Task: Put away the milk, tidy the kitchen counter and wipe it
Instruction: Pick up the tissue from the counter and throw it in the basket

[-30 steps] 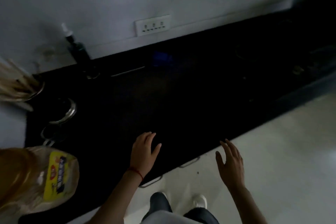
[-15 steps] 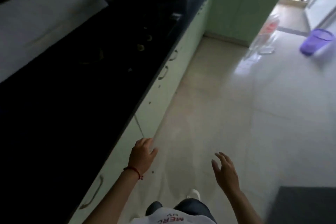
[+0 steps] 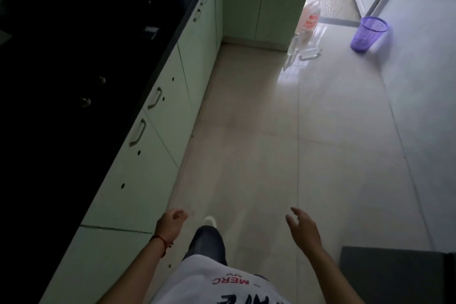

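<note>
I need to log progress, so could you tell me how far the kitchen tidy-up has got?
Done: nothing can be confirmed; the dark counter is too dim to judge. In hand: nothing, since the left hand and right hand are both empty, over the floor. Left: no milk or cloth is visible, so putting away and wiping seem outstanding.

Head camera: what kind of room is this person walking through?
Most likely a home kitchen: a long dark counter over pale green cabinets, a tiled floor, and a purple bin by the wall.
</note>
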The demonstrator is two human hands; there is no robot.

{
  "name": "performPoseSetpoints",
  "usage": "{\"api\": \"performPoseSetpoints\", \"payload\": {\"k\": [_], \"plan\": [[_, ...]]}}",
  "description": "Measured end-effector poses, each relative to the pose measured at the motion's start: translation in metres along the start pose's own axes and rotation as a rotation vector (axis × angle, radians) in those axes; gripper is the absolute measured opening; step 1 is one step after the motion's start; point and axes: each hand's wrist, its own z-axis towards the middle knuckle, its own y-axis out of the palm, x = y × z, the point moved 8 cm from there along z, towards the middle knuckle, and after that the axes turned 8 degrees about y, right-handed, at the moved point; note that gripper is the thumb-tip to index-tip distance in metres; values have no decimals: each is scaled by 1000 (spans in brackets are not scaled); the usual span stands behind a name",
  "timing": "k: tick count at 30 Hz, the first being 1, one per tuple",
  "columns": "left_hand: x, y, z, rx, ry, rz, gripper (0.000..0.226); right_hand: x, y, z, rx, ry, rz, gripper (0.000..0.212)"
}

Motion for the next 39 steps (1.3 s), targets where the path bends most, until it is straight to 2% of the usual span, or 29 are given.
{"api": "performPoseSetpoints", "payload": {"k": [5,9,12,17,24,30,35,39], "plan": [[36,-12,83,26,-27,-27,28,-74,-20,82,-4,-18,34,43],[89,-18,160,8,-38,-57,22,-120,-38,139,-8,-5,35,43],[148,-16,215,-32,2,-62,17,-147,-55,178,-17,12,33,43],[262,2,295,-106,139,-30,24,-171,-89,240,0,68,88,42],[384,10,403,-20,235,-32,27,-214,-138,358,0,94,87,41],[417,15,461,67,125,-50,24,-287,-190,465,-71,19,31,42],[450,11,501,142,57,-94,23,-378,-245,551,-68,-96,-23,40],[467,-4,534,222,10,-133,24,-450,-256,600,-84,-176,-4,39]]}}
